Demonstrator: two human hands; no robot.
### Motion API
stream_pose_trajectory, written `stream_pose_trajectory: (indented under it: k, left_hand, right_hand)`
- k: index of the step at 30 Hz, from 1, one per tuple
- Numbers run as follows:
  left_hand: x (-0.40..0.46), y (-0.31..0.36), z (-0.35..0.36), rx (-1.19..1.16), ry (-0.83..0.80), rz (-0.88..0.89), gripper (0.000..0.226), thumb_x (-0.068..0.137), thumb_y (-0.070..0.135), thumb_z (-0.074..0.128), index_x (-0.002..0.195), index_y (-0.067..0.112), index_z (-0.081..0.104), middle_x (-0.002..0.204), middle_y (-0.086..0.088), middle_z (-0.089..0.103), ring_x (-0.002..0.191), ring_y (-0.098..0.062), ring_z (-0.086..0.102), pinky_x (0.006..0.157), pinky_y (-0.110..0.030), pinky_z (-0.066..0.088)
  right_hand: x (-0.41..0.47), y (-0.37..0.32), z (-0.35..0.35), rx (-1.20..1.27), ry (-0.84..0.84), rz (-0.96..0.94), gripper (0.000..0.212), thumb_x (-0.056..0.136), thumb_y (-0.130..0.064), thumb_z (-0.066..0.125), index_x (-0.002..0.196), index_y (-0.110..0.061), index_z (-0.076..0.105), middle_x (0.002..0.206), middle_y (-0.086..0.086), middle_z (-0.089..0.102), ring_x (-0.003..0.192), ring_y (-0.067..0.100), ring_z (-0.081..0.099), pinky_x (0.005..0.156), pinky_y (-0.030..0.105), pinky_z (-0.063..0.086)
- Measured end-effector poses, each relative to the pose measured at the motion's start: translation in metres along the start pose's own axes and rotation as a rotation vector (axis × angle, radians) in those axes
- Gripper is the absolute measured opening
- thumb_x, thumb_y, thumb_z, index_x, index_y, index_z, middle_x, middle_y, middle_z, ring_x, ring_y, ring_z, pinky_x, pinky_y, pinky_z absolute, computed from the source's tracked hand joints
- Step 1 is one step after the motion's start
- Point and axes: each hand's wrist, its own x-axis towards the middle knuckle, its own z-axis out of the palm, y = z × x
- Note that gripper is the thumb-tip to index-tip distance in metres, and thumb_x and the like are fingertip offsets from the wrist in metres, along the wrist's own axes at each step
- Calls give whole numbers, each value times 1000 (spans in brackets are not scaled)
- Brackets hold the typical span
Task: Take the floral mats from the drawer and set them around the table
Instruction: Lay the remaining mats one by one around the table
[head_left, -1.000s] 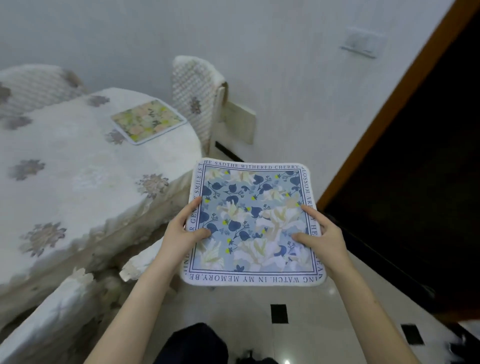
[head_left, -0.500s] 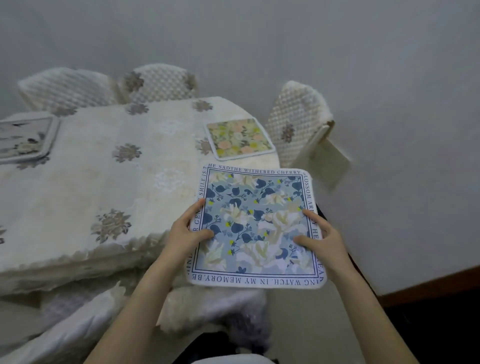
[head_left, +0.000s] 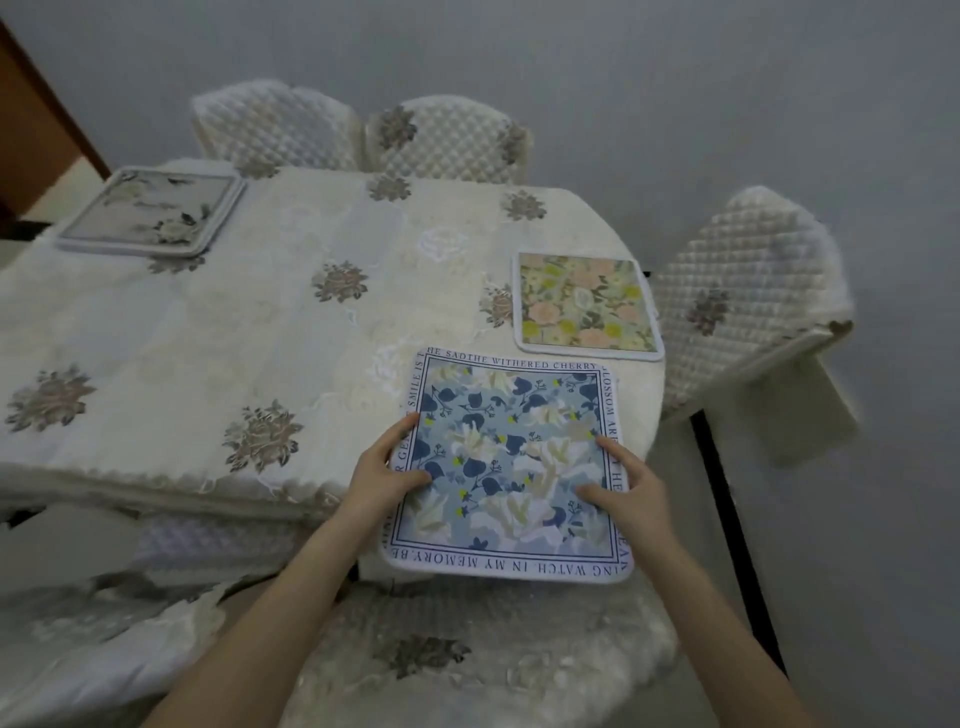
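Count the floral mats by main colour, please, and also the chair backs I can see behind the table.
Blue mat, held by both hands: 1
Green and pink mat, on the table: 1
Grey mat, on the table: 1
Chair backs: 3
Total: 6

Left hand (head_left: 382, 475), right hand (head_left: 626, 488) extended forward, thumbs on top, pinching.
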Motion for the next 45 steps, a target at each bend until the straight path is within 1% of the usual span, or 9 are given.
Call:
stream_pose_trajectory:
  k: [8, 11, 18, 22, 27, 31, 34, 36, 45]
  left_hand:
    - [59, -29, -1, 68, 153, 2, 75, 76, -13, 67, 137, 26, 48, 140, 2, 47, 110, -17, 58, 80, -27, 57]
    - [80, -39, -3, 52, 196, -6, 76, 74, -14, 67, 135, 27, 50, 139, 1, 49, 113, -20, 58, 83, -32, 57]
    - [109, -53, -9, 62, 233, 19, 76, 73, -19, 65, 137, 18, 49, 129, 7, 48, 99, -7, 56, 68, -10, 52]
    - [125, -63, -10, 63, 221, 56, 75, 73, -18, 64, 136, 21, 50, 129, 8, 49, 101, -8, 57, 68, -10, 52]
    - [140, -83, -15, 190, 217, 72, 74, 73, -9, 67, 135, 27, 50, 137, 4, 50, 117, -17, 54, 88, -29, 53]
    - [137, -92, -5, 602, 260, 136, 63, 85, 11, 62, 143, 20, 40, 146, -8, 36, 132, -28, 28, 108, -30, 22]
    - [129, -112, -1, 926, 264, 215, 58, 98, 37, 30, 152, 20, 17, 159, -9, 5, 145, -25, 5, 117, -33, 8]
    - [128, -125, 0, 1027, 271, 260, 60, 97, 40, 15, 151, 15, 12, 158, -9, 3, 147, -24, 1, 119, -29, 0]
    - [146, -87, 8, 1252, 241, 270, 59, 90, 33, 29, 137, 2, 48, 143, -17, 44, 134, -32, 41, 112, -42, 14]
  right_hand:
    - [83, 26, 39, -76, -97, -47, 63, 72, 5, 76, 126, -24, 59, 126, -1, 57, 111, 16, 58, 86, 31, 56]
    - [101, 33, 54, -114, -86, -82, 63, 75, 5, 74, 131, -19, 56, 122, -5, 55, 109, 9, 53, 76, 8, 51]
    - [126, 41, 77, -165, -88, -117, 63, 75, 7, 72, 131, -15, 55, 122, -6, 52, 111, 6, 46, 68, -6, 39]
    - [141, 48, 80, -195, -56, -103, 62, 74, 5, 74, 131, -14, 56, 120, -5, 53, 109, 7, 48, 69, -1, 44]
    - [141, 62, 80, -223, -32, -92, 58, 78, -4, 74, 131, -20, 55, 117, -7, 55, 109, 12, 55, 91, 32, 53]
    - [141, 82, 84, -530, -11, -242, 58, 87, -15, 67, 140, -16, 45, 143, 11, 34, 129, 21, 33, 108, 35, 34]
    - [137, 101, 89, -787, -8, -394, 52, 96, -22, 53, 145, -14, 39, 155, 20, 15, 138, 31, 18, 112, 44, 26]
    - [136, 111, 91, -935, 22, -444, 52, 99, -34, 36, 148, -16, 34, 156, 22, 15, 139, 33, 18, 113, 44, 21]
    - [143, 92, 96, -1088, -7, -418, 61, 95, -43, 16, 150, -19, 28, 157, 9, 20, 146, 23, 12, 118, 44, 9]
